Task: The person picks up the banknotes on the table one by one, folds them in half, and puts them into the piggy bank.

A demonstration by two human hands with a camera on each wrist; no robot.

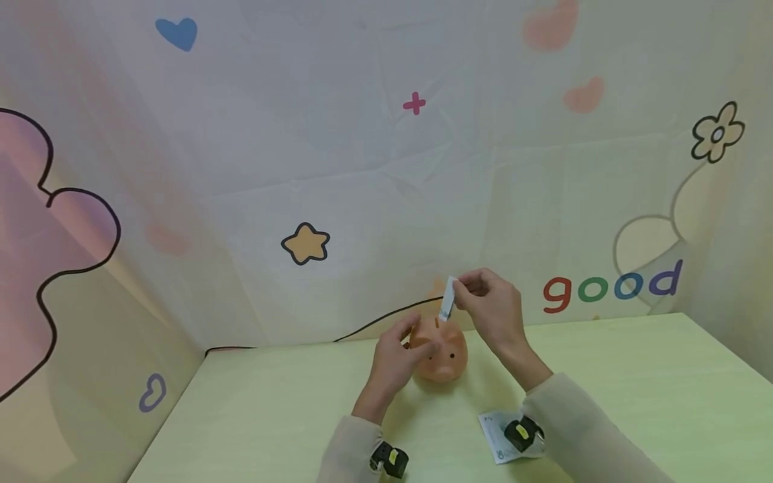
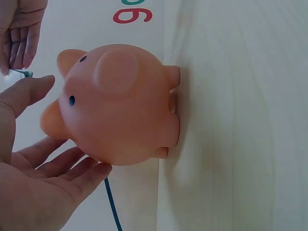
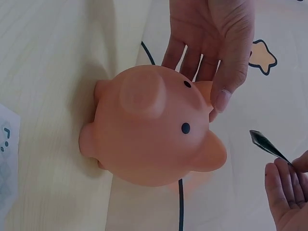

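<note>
An orange piggy bank stands upright on the table, its snout toward me and a slot in its top. My left hand rests its fingers against the pig's side by one ear; in the left wrist view the thumb sticks out free of the pig. Above the slot, my right hand pinches a narrow folded banknote between thumb and fingertips. The note slants down, its lower end close to the pig's top and apart from the slot. In the right wrist view that banknote shows edge-on.
Another banknote lies on the pale table, partly hidden by the right sleeve. Behind the table hangs a printed backdrop with hearts, a star and the word "good". A small black device is strapped to each sleeve.
</note>
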